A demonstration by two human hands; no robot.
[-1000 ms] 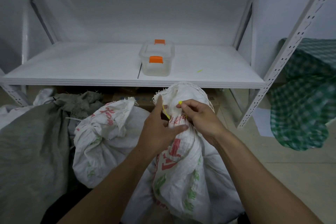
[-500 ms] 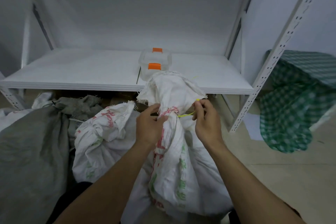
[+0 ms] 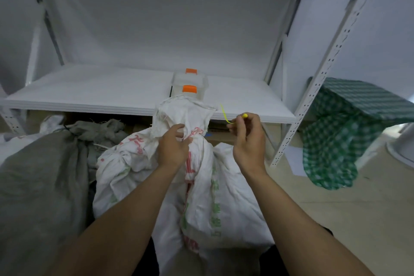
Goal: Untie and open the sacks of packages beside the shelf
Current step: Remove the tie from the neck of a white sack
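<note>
A white woven sack (image 3: 210, 186) with red and green print stands upright in front of me. Its bunched neck (image 3: 183, 114) flares just below the shelf edge. My left hand (image 3: 173, 145) grips the gathered neck from the left. My right hand (image 3: 247, 139) is off to the right of the sack and pinches a thin yellow tie (image 3: 226, 116), which hangs free of the neck. A second white sack (image 3: 125, 159), still knotted, lies to the left and behind.
A white metal shelf (image 3: 89, 96) spans the back, with a clear plastic box (image 3: 190, 87) with orange clips on it. A grey sack (image 3: 40, 186) fills the left. A green checked bag (image 3: 340, 136) hangs beyond the perforated upright (image 3: 313, 96) at right. Beige floor lies to the right.
My right hand has pulled the yellow tie off the sack's neck and away to the right. The left hand keeps hold of the neck. The view tilted up.
</note>
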